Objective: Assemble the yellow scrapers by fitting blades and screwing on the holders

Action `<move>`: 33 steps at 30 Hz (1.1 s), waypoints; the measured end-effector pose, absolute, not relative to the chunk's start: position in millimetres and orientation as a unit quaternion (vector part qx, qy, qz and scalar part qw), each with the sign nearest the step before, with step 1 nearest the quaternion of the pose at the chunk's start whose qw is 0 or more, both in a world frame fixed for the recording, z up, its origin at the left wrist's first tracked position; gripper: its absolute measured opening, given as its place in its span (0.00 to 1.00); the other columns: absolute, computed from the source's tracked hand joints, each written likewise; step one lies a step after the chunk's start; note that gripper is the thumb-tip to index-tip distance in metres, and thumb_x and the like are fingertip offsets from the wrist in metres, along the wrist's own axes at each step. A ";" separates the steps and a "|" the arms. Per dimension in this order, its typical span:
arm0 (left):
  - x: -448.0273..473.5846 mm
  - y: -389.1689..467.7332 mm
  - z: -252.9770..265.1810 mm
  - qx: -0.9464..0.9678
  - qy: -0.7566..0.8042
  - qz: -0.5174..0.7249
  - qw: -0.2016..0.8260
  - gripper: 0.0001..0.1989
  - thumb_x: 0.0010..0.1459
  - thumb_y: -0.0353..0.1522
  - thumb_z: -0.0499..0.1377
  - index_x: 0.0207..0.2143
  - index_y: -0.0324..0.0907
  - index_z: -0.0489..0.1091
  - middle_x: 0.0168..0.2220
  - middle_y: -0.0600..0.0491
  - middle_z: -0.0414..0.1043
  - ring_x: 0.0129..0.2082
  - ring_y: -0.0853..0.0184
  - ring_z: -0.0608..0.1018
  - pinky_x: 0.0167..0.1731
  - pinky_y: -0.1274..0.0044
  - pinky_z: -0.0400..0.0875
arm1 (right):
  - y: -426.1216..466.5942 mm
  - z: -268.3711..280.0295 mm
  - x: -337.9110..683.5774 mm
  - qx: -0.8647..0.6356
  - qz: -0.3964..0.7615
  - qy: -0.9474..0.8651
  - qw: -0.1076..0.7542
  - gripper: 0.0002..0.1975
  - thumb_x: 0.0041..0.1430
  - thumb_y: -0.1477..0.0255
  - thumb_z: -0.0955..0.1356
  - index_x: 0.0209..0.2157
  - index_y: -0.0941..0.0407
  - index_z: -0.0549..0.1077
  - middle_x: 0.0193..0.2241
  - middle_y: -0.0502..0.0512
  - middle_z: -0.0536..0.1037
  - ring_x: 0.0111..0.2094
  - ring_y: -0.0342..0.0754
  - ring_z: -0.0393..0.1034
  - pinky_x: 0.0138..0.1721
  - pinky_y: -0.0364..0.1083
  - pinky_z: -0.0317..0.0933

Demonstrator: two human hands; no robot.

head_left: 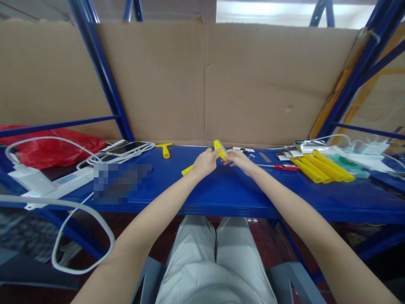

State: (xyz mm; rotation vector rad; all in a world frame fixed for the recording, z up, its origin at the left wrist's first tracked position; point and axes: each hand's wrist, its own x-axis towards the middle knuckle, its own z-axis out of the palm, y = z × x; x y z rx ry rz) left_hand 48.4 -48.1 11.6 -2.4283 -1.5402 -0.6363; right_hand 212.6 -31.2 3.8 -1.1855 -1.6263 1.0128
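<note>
Over the far-middle part of the blue table (237,194), a yellow scraper (219,147) was held up btwn two bare hands, tilted, w/ a grey metal strip (225,150) seen along the right side of its head. It was gripped by the left hand (205,164), fingers wrapped round it, and what looked like the handle end could be seen poking out on the near left. The head was met from the right by the right hand (239,160), fingers bent; whether smth small was pinched there couldn't be told, too tiny tbh.

Just right of the hands, some tiny bits (251,156) and a loose flat strip (265,157) were spread on the table, w/ a small packet (243,149) set nr the far edge. A red-handled screwdriver (284,167) was laid a bit nearer, shaft pointed left. Further right, four yellow handles (322,166) were lined up side by side.

Off to the left, another yellow T-shaped piece (165,151) was placed nr the far edge. Past it, a phone (126,148) was flanked by white cables (147,147), w/ a red plastic bag (57,147) bunched up further left. The far side was walled off w/ cardboard (158,84).
</note>
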 end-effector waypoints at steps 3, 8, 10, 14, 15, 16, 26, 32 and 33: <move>47.3 -46.8 11.0 -0.819 -0.519 -0.224 0.099 0.22 0.65 0.30 0.46 0.61 0.45 0.62 0.44 0.45 0.69 0.43 0.61 0.75 0.41 0.74 0.69 | -37.8 6.9 212.0 -0.448 0.440 -0.655 0.419 0.01 0.55 0.74 0.65 0.32 0.56 0.68 0.28 0.52 0.79 0.24 0.39 0.69 0.25 0.39 0.53; 47.1 -45.2 8.8 -0.824 -0.509 -0.226 0.106 0.22 0.65 0.30 0.46 0.61 0.45 0.61 0.44 0.45 0.69 0.42 0.62 0.76 0.40 0.74 0.69 | -35.8 3.9 211.2 -0.425 0.454 -0.638 0.454 0.02 0.52 0.75 0.66 0.28 0.56 0.67 0.22 0.48 0.77 0.18 0.37 0.59 0.21 0.39 0.47; 46.6 -44.7 8.2 -0.826 -0.506 -0.223 0.107 0.22 0.65 0.30 0.46 0.61 0.45 0.61 0.43 0.45 0.69 0.41 0.62 0.76 0.40 0.74 0.69 | -35.8 3.6 210.5 -0.424 0.460 -0.631 0.458 0.03 0.52 0.76 0.66 0.28 0.56 0.66 0.21 0.47 0.76 0.17 0.37 0.58 0.20 0.39 0.46; 46.4 -45.7 8.6 -0.826 -0.508 -0.219 0.109 0.22 0.66 0.30 0.45 0.61 0.45 0.61 0.43 0.45 0.69 0.41 0.62 0.76 0.39 0.74 0.69 | -38.0 5.9 208.9 -0.428 0.467 -0.622 0.460 0.03 0.52 0.77 0.66 0.28 0.56 0.66 0.20 0.47 0.76 0.17 0.37 0.58 0.19 0.38 0.47; 46.7 -46.4 9.0 -0.826 -0.509 -0.217 0.109 0.22 0.66 0.30 0.45 0.61 0.45 0.60 0.43 0.45 0.69 0.41 0.62 0.76 0.39 0.74 0.69 | -38.5 6.8 208.8 -0.430 0.472 -0.619 0.458 0.03 0.53 0.78 0.65 0.28 0.56 0.66 0.20 0.47 0.76 0.17 0.37 0.59 0.19 0.38 0.47; 47.2 -47.2 9.5 -0.827 -0.508 -0.213 0.109 0.22 0.65 0.30 0.45 0.61 0.45 0.61 0.43 0.45 0.69 0.41 0.62 0.76 0.38 0.74 0.69 | -38.9 7.6 209.0 -0.433 0.477 -0.616 0.453 0.03 0.53 0.78 0.65 0.28 0.56 0.67 0.20 0.48 0.76 0.17 0.37 0.59 0.19 0.38 0.48; 52.2 -51.7 9.9 -0.871 -0.452 -0.151 0.121 0.22 0.64 0.31 0.47 0.60 0.48 0.61 0.41 0.47 0.68 0.40 0.62 0.75 0.38 0.74 0.68 | -33.1 7.7 214.7 -0.475 0.500 -0.559 0.460 0.08 0.61 0.73 0.62 0.29 0.57 0.70 0.20 0.51 0.76 0.18 0.41 0.65 0.21 0.40 0.55; 52.4 -50.2 6.8 -0.896 -0.404 -0.135 0.125 0.22 0.65 0.32 0.46 0.60 0.49 0.62 0.40 0.48 0.68 0.39 0.64 0.74 0.38 0.75 0.67 | -32.3 9.4 219.5 -0.487 0.518 -0.516 0.478 0.07 0.57 0.77 0.65 0.25 0.56 0.68 0.19 0.48 0.73 0.20 0.41 0.67 0.24 0.40 0.60; 52.3 -50.1 6.5 -0.899 -0.397 -0.135 0.125 0.22 0.65 0.32 0.46 0.60 0.49 0.61 0.39 0.48 0.68 0.39 0.64 0.74 0.38 0.75 0.68 | -33.0 10.3 220.3 -0.484 0.525 -0.516 0.474 0.07 0.57 0.77 0.65 0.25 0.56 0.67 0.19 0.48 0.73 0.20 0.41 0.67 0.25 0.40 0.60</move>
